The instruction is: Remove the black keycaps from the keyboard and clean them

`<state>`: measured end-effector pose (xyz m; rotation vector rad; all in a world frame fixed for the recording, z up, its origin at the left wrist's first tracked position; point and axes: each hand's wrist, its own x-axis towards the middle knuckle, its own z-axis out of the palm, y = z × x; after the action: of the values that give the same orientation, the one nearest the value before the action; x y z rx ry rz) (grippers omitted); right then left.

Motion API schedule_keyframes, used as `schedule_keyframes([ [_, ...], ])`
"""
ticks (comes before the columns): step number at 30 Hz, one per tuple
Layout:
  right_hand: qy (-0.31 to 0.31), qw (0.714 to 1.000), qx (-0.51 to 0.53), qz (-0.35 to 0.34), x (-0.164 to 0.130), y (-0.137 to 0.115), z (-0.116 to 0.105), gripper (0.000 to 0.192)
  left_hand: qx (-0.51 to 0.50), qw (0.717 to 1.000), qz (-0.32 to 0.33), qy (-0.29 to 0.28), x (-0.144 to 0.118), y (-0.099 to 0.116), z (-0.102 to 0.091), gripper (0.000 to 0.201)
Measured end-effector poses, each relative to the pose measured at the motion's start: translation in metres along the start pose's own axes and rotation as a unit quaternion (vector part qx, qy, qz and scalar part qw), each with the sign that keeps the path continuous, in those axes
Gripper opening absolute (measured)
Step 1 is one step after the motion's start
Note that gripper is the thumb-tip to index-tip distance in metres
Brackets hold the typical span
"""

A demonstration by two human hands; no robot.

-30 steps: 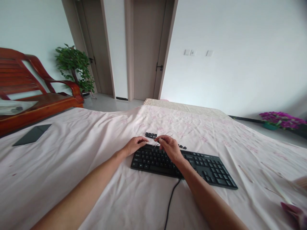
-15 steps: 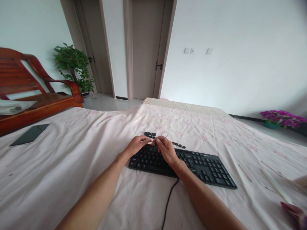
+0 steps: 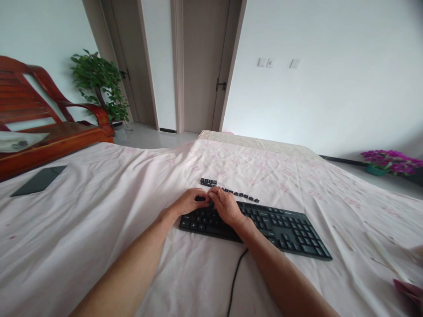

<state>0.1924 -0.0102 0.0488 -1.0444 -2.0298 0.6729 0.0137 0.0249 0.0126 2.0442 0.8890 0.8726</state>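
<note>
A black keyboard (image 3: 287,229) lies on the pink-white cloth, its cable running toward me. Over its upper left part, my left hand (image 3: 191,201) is closed, fingertips pinched at the top key rows; whatever they grip is hidden. My right hand (image 3: 226,206) meets it fingertip to fingertip, also closed. From its fingers juts a bit of thin wire loop (image 3: 219,185), mostly covered by the hand. Just beyond the hands, several loose black keycaps (image 3: 209,181) sit in a short row, and more keycaps (image 3: 245,196) line up along the keyboard's far edge.
A dark flat tablet-like slab (image 3: 38,180) lies at the left on the cloth (image 3: 132,246). Thin sticks (image 3: 343,238) and a dark pink object (image 3: 408,290) are at the right. A wooden bench (image 3: 56,127) stands beyond the left edge, near a potted plant (image 3: 99,83).
Both hands have come lower and closer together over the keyboard's upper left. The wire loop that stood out past my right hand is now mostly hidden. The view has shifted slightly.
</note>
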Motion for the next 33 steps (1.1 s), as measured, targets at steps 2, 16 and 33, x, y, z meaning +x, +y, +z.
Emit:
schedule_keyframes([
  [2,0.008,1.000,0.004,-0.003,-0.002,0.002,0.001,0.027,0.025,1.000,0.015,0.003,0.001,0.001,0.000,0.013],
  [16,0.100,0.991,0.081,-0.020,-0.012,0.005,0.004,0.028,0.057,0.997,-0.002,0.042,0.003,0.014,0.008,0.010],
  [33,0.113,0.958,-0.257,-0.058,-0.009,0.001,-0.001,0.031,-0.156,0.973,-0.070,0.153,0.004,-0.003,0.006,0.046],
])
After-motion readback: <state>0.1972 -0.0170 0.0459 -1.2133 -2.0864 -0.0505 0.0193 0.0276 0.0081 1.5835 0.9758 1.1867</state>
